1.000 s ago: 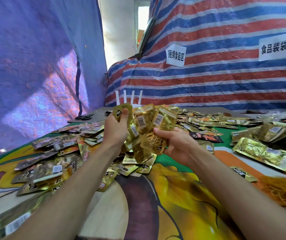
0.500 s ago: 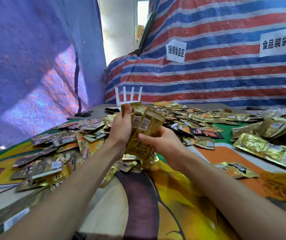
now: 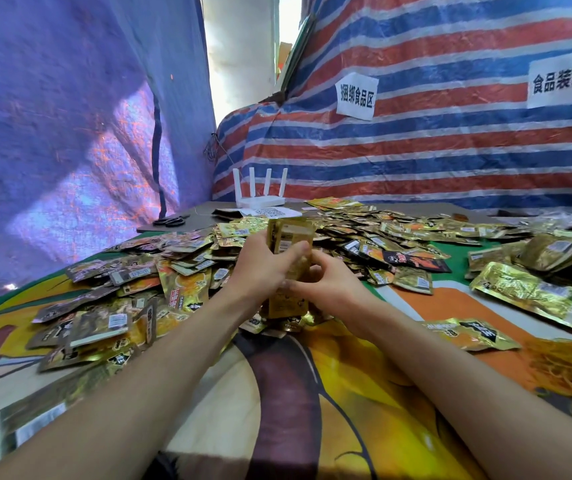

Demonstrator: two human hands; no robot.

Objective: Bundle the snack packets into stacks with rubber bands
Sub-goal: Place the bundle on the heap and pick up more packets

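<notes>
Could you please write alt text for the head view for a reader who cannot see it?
A person's left hand and right hand grip an upright stack of gold snack packets over a colourful tablecloth. Loose packets lie scattered around it, with a pile of yellow rubber bands at the right edge. A white router stands at the back.

walls: striped tarp [image 3: 450,150] right, blue tarp [image 3: 52,133] left | daylight gap (narrow) between

Bare left forearm [image 3: 146,386], bare right forearm [image 3: 450,368], bare left hand [image 3: 263,271], bare right hand [image 3: 329,289]
</notes>
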